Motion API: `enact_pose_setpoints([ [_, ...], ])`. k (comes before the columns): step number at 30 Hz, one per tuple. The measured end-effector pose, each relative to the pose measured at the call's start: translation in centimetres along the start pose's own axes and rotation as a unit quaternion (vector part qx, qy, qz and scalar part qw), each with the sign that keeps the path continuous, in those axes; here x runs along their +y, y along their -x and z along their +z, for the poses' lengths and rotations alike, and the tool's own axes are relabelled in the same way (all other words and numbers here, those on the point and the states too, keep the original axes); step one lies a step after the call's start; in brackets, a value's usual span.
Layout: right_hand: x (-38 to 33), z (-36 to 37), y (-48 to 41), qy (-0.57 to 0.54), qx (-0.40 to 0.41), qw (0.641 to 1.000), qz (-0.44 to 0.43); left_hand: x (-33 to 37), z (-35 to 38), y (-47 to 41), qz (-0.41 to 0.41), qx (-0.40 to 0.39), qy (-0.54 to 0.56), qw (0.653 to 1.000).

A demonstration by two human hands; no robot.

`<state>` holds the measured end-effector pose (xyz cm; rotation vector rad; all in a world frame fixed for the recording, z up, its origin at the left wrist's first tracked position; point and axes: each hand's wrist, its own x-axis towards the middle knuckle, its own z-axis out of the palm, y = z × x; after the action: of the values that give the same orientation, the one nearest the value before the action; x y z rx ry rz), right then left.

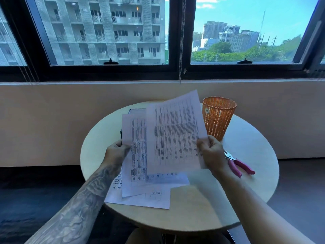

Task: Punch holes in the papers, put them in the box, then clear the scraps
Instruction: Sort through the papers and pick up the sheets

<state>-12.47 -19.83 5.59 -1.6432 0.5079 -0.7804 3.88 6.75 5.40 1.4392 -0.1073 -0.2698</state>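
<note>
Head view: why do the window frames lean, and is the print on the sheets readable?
Head view: the wide-angle lens tilts the window frame outward at the edges; daylight outside is bright, the floor dark; print on the sheet in the right hand is smeared, unreadable.

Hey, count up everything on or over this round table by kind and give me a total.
Printed sheets: 3, one in the left hand, one in the right hand, one flat on the table
Orange mesh basket: 1
Pink-handled hole punch: 1
Dark box: 1
Total: 6
</note>
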Motion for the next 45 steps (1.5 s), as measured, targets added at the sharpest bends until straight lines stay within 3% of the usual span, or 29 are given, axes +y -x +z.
enact_pose_setpoints([
  [8, 1.3, 1.5, 1.8, -0.018, -0.044, 0.998, 0.049, 1.5, 3.0, 1.4, -0.004, -0.067, 0.085, 0.994],
  [14, 1.3, 1.0, 2.1, -0.099, -0.035, 0.992, 0.068, 1.5, 4.4, 2.4, 0.036, -0.08, 0.066, 0.994],
  [25, -4.6, -1.0, -0.4, -0.128, -0.054, 0.99, -0.016, 6.9, 5.1, 2.7, 0.151, -0.096, 0.046, 0.983],
  [30, -4.8, -1.0, 0.1, -0.107, -0.086, 0.99, -0.035, 6.4, 5.5, 2.8, 0.152, -0.084, 0.033, 0.984],
  [38, -3.3, -0.6, 1.2, -0.123, -0.105, 0.987, 0.023, 4.4, 5.6, 3.3, 0.139, -0.095, 0.017, 0.986],
  [43, -2.7, -0.7, 0.9, -0.056, -0.038, 0.998, -0.007, 5.6, 5.9, 2.9, 0.139, -0.048, 0.068, 0.987],
  [45, -1.9, -0.7, 1.2, -0.104, 0.006, 0.994, 0.018, 6.1, 5.7, 2.5, 0.119, -0.025, 0.122, 0.985],
])
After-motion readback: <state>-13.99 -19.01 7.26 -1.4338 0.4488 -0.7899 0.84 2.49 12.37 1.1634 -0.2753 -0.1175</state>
